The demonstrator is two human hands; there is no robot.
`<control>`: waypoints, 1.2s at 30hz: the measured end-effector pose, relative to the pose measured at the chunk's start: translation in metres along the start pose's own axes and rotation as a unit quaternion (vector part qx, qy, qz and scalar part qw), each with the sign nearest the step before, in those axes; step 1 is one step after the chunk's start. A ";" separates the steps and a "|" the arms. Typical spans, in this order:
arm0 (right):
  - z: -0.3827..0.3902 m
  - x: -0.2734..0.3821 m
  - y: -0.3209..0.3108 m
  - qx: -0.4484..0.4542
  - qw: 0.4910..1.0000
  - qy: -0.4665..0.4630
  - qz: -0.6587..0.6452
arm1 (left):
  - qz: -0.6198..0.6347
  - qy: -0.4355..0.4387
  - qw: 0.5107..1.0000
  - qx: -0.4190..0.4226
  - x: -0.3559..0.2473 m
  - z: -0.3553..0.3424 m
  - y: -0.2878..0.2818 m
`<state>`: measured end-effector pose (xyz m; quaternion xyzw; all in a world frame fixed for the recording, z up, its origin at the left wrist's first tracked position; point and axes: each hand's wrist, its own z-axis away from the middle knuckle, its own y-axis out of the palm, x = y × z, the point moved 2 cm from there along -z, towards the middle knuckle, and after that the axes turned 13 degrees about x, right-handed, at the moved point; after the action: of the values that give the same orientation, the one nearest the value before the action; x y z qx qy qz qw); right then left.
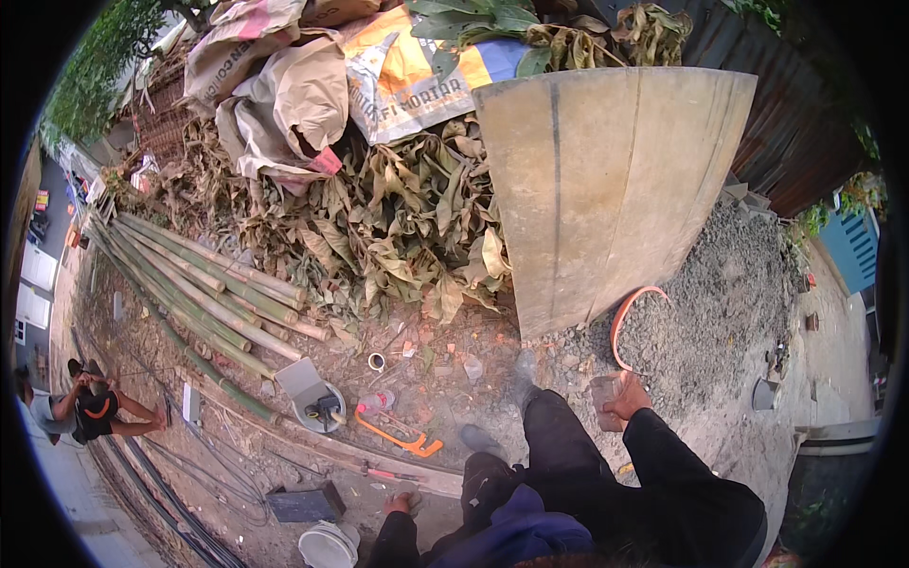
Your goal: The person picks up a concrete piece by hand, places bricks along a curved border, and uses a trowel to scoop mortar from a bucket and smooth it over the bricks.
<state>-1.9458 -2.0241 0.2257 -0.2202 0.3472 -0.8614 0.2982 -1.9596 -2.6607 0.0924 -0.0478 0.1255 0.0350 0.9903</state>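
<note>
My right hand (628, 401) is closed on a flat, grey-brown slab-like piece (603, 396); its exact kind does not show. Just beyond it, an orange curved rim (620, 327) stands out of the grey gravel (705, 293). A large tan board (615, 189) leans upright behind that rim. My left hand (400, 503) hangs low beside my leg, small in view, and its fingers are hard to make out. Nearest to it are a red-handled tool (390, 475) on a wooden plank and an orange-framed saw (398, 437) on the ground.
Bamboo poles (208, 293) lie at left below dry leaves (379, 227) and paper sacks (284, 104). A bucket with tools (305, 409), a bottle (377, 402), a black box (308, 504) and a white bucket (327, 547) stand nearby. Another person (90, 402) is at far left.
</note>
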 end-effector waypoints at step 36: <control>0.268 -0.445 0.095 -0.084 0.456 0.489 -0.739 | -0.647 0.186 0.700 0.238 0.017 0.198 0.878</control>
<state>-1.4314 -1.9080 0.2570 0.0391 0.2138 -0.6919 -0.6885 -1.9664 -1.7676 0.2034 0.1150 0.2492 -0.6549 0.7041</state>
